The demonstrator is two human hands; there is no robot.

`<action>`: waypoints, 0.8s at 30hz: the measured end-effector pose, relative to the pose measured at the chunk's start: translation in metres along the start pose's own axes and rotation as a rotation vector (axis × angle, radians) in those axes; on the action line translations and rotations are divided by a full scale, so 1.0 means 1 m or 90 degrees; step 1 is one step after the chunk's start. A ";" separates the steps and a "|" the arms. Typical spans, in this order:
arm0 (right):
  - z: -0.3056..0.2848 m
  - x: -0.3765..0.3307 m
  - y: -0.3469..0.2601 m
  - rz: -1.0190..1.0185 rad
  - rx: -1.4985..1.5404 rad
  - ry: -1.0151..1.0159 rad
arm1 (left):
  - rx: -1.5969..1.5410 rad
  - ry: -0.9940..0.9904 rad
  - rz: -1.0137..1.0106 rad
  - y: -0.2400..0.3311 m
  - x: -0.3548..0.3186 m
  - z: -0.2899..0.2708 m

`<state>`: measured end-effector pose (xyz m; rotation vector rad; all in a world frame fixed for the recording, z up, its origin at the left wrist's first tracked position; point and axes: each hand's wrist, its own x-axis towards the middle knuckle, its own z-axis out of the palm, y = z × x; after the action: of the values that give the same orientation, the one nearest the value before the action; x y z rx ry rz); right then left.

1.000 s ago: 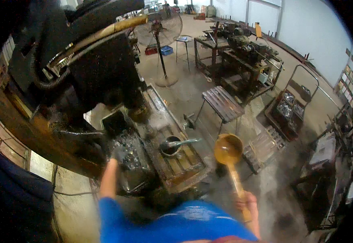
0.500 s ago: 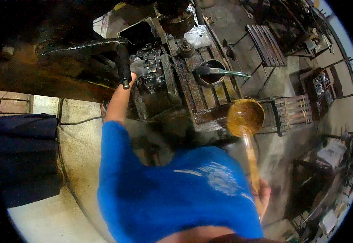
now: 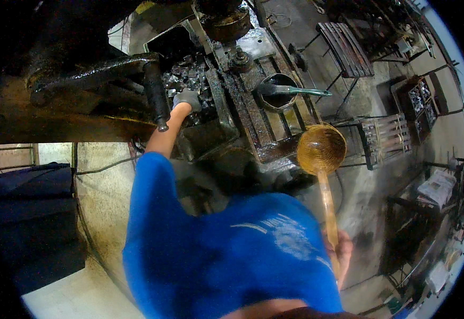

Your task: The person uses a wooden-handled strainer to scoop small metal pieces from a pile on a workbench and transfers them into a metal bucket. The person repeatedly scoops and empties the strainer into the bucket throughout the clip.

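My left hand (image 3: 187, 99), in a grey glove, reaches forward into a dark tray of shiny metal pieces (image 3: 185, 80) on the black machine (image 3: 91, 74). Whether its fingers hold a piece I cannot tell. My right hand (image 3: 340, 250) grips the long wooden handle of a brown ladle (image 3: 321, 149). The ladle's round bowl hovers beside the machine's slatted bed (image 3: 266, 125). A small dark pot with a grey-handled ladle in it (image 3: 277, 91) sits on that bed. My blue shirt fills the lower middle.
A black lever arm (image 3: 155, 98) juts out just left of my left hand. Slatted metal stools (image 3: 346, 48) and a small rack (image 3: 386, 139) stand on the concrete floor to the right. Shelves with parts (image 3: 420, 98) are farther right. A dark blue block (image 3: 24, 212) lies at left.
The view has tilted downward over my body. My left hand has pushed further into the tray of metal pieces. The ladle stays held out to the right.
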<state>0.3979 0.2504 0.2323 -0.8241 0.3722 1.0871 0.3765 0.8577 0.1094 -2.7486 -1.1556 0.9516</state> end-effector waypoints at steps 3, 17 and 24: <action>0.000 0.004 0.001 0.019 -0.001 -0.028 | 0.090 -0.017 0.021 0.002 -0.003 -0.007; 0.011 0.007 0.001 0.029 0.009 -0.013 | -0.072 0.076 0.100 -0.028 0.021 0.030; 0.007 0.017 -0.005 0.051 -0.040 -0.037 | -0.065 0.000 -0.095 -0.001 0.028 0.018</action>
<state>0.4089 0.2652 0.2287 -0.8379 0.3259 1.1994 0.3812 0.8724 0.0798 -2.6905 -1.4233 0.9014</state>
